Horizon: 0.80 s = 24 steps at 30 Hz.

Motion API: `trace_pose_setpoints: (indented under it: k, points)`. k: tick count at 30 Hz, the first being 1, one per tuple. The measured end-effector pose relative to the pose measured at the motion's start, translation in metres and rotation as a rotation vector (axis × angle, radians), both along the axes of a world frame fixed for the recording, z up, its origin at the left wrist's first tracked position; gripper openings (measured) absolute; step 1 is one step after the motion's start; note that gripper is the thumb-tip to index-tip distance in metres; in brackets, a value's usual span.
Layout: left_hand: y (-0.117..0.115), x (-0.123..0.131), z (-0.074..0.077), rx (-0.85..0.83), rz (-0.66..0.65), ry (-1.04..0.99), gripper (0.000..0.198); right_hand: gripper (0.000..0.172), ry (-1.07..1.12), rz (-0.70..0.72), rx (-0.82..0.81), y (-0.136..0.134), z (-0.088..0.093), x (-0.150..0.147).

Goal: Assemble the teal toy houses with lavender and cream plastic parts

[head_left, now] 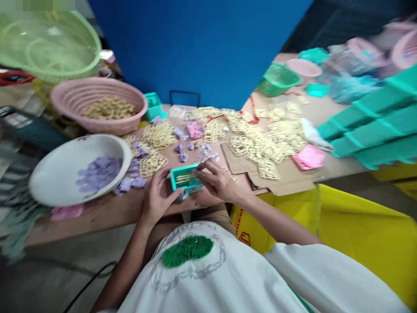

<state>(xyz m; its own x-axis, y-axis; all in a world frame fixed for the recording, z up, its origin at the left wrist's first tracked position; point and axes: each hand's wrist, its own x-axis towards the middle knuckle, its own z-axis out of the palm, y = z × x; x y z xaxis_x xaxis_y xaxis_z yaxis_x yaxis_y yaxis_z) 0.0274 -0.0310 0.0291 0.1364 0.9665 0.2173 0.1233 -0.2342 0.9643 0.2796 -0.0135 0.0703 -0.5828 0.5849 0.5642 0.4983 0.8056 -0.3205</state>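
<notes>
My left hand [158, 195] grips the left end of a small teal plastic box [198, 188] at the table's near edge, its thumb along the front. A small round teal and pink piece [183, 194] shows by that thumb. Inside the box lie thin cream-coloured plastic sticks [184, 178]. My right hand [216, 179] reaches over the box's right end with its fingers pinched at the sticks; whether one is between the fingertips is partly hidden. Beyond the box lie small purple pieces [183, 157] and a clear plastic bit [206, 152].
Cream plastic frames [257, 141] spread over cardboard [286, 184] on the right. A white bowl [48, 174] of purple pieces and a pink basket [97, 126] stand left. A blue panel [202, 52] rises behind. Stacked teal trays [374, 117] stand right, above yellow bins [358, 226].
</notes>
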Motion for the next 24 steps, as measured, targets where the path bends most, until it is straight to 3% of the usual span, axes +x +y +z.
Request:
trace_pose_setpoints:
  k: [2, 4, 7, 9, 10, 13, 16, 20, 24]
  points:
    - [-0.007, -0.002, -0.002, -0.003, 0.083, 0.002, 0.073, 0.028, 0.091, -0.120, 0.001, -0.001, 0.002, 0.027]
    - [-0.011, -0.007, -0.005, 0.019, 0.151, -0.043, 0.070, 0.027, 0.166, -0.364, 0.028, 0.003, 0.008, 0.077]
    - [-0.011, -0.015, -0.009, 0.025, 0.205, -0.136, 0.059, 0.026, 0.136, -0.994, 0.010, 0.006, 0.027, 0.181]
    - [-0.010, -0.017, -0.007, 0.022, 0.236, -0.169, 0.051, 0.035, -0.068, -1.465, -0.238, 0.004, 0.037, 0.245]
    - [-0.010, -0.016, -0.005, 0.020, 0.248, -0.175, 0.048, 0.039, -0.097, -1.556, -0.304, 0.004, 0.039, 0.270]
    - [-0.009, -0.009, 0.001, 0.006, 0.254, -0.183, 0.046, 0.040, -0.169, -1.625, -0.488, 0.004, 0.030, 0.309]
    - [-0.011, -0.001, 0.006, 0.013, 0.232, -0.186, 0.046, 0.033, -0.231, -1.605, -0.612, 0.005, 0.009, 0.314]
    - [-0.013, 0.002, 0.011, 0.046, 0.213, -0.200, 0.043, 0.028, -0.260, -1.605, -0.618, 0.001, -0.007, 0.311]
    - [-0.015, -0.001, 0.016, 0.068, 0.208, -0.196, 0.037, 0.033, -0.242, -1.634, -0.562, -0.010, -0.008, 0.312]
